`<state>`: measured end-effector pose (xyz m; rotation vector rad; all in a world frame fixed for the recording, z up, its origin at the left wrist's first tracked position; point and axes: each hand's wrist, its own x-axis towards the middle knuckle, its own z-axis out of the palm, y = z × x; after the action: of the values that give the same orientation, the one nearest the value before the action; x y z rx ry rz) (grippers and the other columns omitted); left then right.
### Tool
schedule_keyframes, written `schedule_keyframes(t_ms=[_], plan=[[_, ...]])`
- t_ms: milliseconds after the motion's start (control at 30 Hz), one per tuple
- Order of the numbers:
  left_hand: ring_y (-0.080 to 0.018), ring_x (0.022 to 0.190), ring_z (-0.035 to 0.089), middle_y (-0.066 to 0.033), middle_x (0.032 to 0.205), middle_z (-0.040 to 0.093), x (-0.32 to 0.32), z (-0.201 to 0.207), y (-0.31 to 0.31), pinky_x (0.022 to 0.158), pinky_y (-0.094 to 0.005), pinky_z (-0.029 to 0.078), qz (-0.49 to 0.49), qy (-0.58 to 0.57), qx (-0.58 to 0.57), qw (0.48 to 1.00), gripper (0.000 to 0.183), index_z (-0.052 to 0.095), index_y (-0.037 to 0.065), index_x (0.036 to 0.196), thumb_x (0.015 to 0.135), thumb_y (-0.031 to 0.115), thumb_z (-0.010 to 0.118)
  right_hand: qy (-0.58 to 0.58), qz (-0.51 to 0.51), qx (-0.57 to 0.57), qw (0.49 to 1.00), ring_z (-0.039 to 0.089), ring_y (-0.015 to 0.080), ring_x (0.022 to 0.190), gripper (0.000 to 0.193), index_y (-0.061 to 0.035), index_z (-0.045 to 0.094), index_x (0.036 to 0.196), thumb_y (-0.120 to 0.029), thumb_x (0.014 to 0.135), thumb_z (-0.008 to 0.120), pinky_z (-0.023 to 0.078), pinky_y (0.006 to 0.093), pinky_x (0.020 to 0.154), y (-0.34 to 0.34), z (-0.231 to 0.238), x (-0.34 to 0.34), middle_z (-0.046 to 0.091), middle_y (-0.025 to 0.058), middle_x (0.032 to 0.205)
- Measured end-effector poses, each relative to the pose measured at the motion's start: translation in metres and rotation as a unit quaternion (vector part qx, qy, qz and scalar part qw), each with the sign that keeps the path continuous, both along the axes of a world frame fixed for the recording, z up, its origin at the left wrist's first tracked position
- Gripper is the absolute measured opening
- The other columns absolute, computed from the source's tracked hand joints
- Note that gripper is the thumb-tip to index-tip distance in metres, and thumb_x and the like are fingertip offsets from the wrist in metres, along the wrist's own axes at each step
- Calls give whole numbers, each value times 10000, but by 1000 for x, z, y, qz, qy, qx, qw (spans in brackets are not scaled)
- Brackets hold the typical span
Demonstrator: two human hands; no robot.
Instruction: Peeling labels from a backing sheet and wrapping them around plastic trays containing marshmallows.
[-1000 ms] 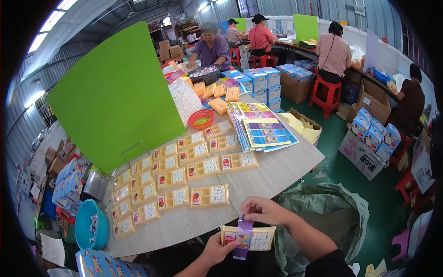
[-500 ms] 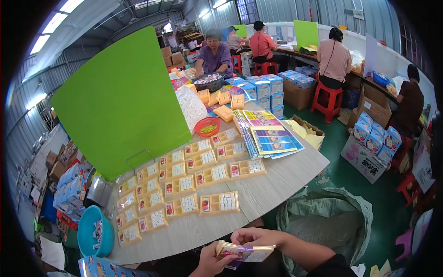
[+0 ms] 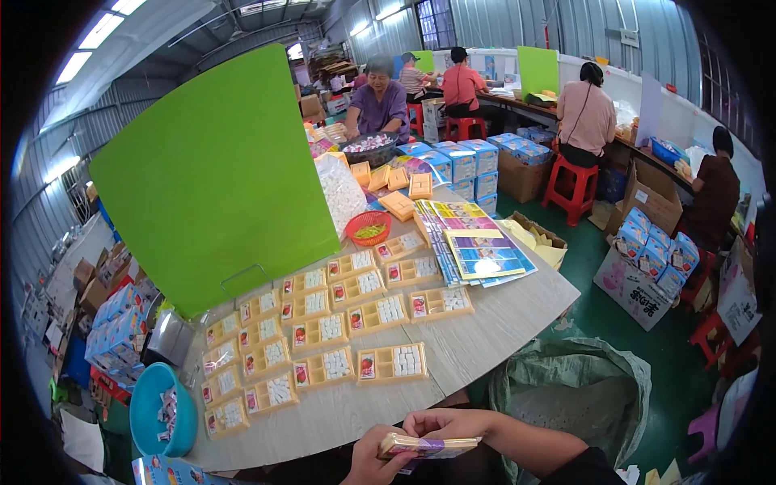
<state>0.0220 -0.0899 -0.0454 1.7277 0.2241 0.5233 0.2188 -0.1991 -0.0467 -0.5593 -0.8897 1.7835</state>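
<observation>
My left hand (image 3: 373, 457) grips one end of a thin, flat pack (image 3: 436, 447) with layered pale edges and a purple band round its middle. Over its far side my right hand (image 3: 440, 422) is closed, with the fingertips against the pack; part of the grip is hidden. I cannot make out what the pack contains. Just beyond my hands, rows of yellow compartment trays (image 3: 393, 373) lie on the grey wood-look table (image 3: 404, 402). Each tray shows a small red-pictured piece and white sticks or pellets.
A green upright panel (image 3: 218, 178) stands at left, and a teal basin (image 3: 145, 412) by the table's left edge. Printed sheets (image 3: 485, 250) and a red basket (image 3: 369, 218) lie farther back. A green sack (image 3: 566, 404) stands at right. Several people work beyond.
The pack has tipped so its edge shows more and its printed face less. Both hands stay on it, and the right fingers have shifted slightly. My view has moved a little.
</observation>
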Motion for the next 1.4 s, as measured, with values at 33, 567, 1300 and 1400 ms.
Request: schedule_keyframes(t_ms=[33, 567, 1300, 1400], plan=[[-144, 786, 618, -56, 889, 653, 3, 5, 3, 715, -287, 515, -4, -1, 0, 1000, 267, 618, 26, 1027, 849, 124, 792, -1, -4, 0, 1000, 539, 42, 914, 153, -57, 516, 1100, -132, 1007, 613, 437, 196, 762, 0, -4, 0, 577, -12, 1019], [-202, 938, 653, -133, 1075, 639, -24, -65, 27, 819, -333, 550, 37, -27, -21, 999, 589, 459, 34, 1377, 898, 186, 767, 32, 62, -131, 989, 697, 159, 838, 486, -86, 478, 1367, -414, 1015, 551, 527, 212, 464, -1, -42, -38, 644, 117, 1071], [-175, 962, 581, 81, 973, 743, -47, 31, 75, 817, -318, 425, 11, -59, 315, 947, 238, 763, 224, 860, 640, 237, 855, -458, -246, 60, 852, 595, 106, 729, 283, -44, 708, 1071, 55, 808, 740, 465, 248, 620, 42, 38, -40, 630, 37, 859], [-159, 948, 556, 100, 978, 737, -51, 28, 76, 800, -318, 419, 29, -65, 364, 929, 177, 767, 261, 834, 666, 264, 822, -491, -268, 144, 817, 629, 182, 730, 232, -52, 739, 1007, 21, 787, 764, 491, 275, 622, 45, 36, -44, 649, 67, 867]])
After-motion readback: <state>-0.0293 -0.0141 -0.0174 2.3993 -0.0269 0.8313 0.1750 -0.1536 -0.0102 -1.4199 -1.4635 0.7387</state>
